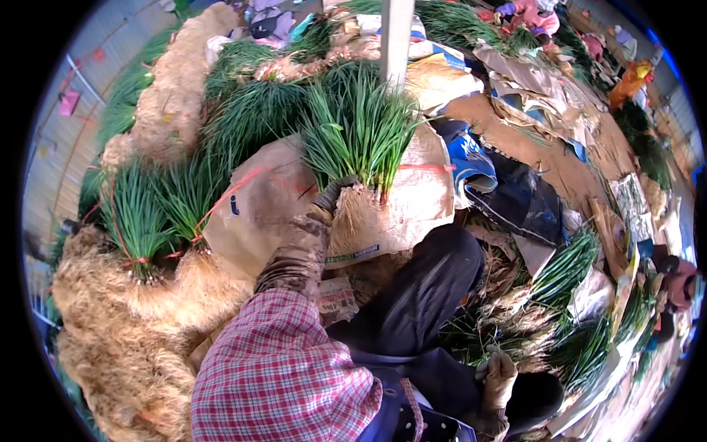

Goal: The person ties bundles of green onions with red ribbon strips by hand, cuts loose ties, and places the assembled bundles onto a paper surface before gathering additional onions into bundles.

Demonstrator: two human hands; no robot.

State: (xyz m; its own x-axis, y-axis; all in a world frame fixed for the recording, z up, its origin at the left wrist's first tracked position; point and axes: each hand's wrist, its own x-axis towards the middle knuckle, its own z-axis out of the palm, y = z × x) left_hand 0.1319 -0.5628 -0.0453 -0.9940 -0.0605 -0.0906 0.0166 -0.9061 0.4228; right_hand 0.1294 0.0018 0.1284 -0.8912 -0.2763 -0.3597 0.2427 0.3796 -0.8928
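My left hand (333,196), in a dark, dirty glove, is closed around the base of a bunch of green plants (361,132). Pale roots of the bunch hang over a light brown sack (423,210). At the lower right, my right hand (498,372) wears a pale glove, its fingers curled together beside my leg; what they hold, if anything, is too small to make out. Loose green plants (468,331) lie near that hand. Left of the sack stand tied bunches (140,221) with red strings.
Heaped roots (110,324) fill the left side. A white post (398,44) rises behind the bunch. A blue and black sack (515,195) lies right of the brown one. More green plants (567,265) are on the right. People (534,16) sit farther back and at the right edge.
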